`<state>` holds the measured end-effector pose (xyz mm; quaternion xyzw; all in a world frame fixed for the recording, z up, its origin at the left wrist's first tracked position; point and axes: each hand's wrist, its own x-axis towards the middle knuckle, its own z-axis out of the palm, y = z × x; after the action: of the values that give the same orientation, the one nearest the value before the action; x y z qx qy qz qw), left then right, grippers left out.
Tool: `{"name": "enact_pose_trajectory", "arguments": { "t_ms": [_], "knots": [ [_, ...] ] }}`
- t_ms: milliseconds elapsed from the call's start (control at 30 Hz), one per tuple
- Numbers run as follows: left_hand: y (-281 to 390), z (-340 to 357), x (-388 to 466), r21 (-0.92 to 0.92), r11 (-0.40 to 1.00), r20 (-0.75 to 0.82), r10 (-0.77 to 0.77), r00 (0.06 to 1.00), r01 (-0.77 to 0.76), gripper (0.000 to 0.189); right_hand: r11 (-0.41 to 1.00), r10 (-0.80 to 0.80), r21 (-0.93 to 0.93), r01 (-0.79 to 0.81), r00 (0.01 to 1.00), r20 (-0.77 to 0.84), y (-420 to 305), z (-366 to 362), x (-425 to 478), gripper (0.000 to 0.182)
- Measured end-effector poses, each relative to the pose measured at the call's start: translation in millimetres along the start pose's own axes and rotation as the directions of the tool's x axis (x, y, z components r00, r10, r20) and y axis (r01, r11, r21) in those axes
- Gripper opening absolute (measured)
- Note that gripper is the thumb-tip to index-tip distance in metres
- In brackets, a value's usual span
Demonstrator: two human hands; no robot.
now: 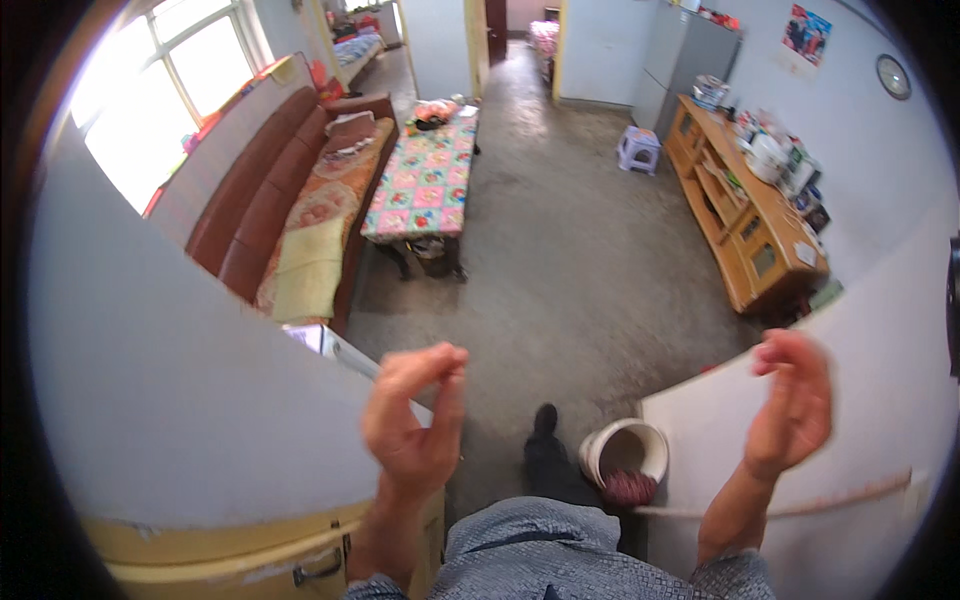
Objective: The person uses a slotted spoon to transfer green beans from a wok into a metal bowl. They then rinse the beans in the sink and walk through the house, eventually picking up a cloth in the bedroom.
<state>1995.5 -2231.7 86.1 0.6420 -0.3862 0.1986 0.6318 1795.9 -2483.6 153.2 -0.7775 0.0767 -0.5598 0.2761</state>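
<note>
My left hand (412, 416) is raised in front of the left wall, its thumb and fingertips brought together with nothing visible between them. Across from it, my right hand (795, 405) is held up before the right-hand wall. Its fingers curl towards the thumb, somewhat blurred, and I see no object in them. Both hands are in the air and apart from each other. Between them, lower down, a white bucket (587, 450) stands on the floor by the right wall. A dark red stringy bundle, perhaps a mop head (630, 487), lies at its near rim.
A yellow door (225, 559) with a metal handle is at lower left. Ahead are a brown sofa (244, 202), a table with a patterned cloth (420, 184), a wooden cabinet (750, 225) with items on top, a plastic stool (639, 148) and a grey refrigerator (682, 64).
</note>
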Motion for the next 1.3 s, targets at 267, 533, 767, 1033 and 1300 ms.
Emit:
{"name": "enact_pose_trajectory", "arguments": {
  "t_ms": [267,533,767,1033,1300],
  "knots": [
    [-149,81,-29,-0.064,0.614,0.027,-0.787,0.617,0.787,0.019,0.388,0.749,0.262,-0.883,0.468,0.469,206,152,-44,0.022],
    [-265,159,92,0.066,0.727,0.091,-0.686,0.722,0.683,0.026,0.313,0.461,0.153,-0.937,0.29,0.839,276,302,45,0.024],
    [-431,225,200,-0.021,0.575,0.18,-0.803,0.568,0.818,0.032,0.424,0.542,0.108,-0.899,0.347,0.765,392,406,143,0.022],
    [-593,329,400,-0.037,0.676,0.504,-0.624,0.598,0.736,0.03,0.376,0.763,0.094,-0.922,0.366,0.532,530,499,262,0.022],
    [-735,435,521,0.046,0.641,0.645,-0.605,0.467,0.766,0.035,0.233,0.824,0.152,-0.961,0.278,0.494,693,606,345,0.023]
  ]
}}
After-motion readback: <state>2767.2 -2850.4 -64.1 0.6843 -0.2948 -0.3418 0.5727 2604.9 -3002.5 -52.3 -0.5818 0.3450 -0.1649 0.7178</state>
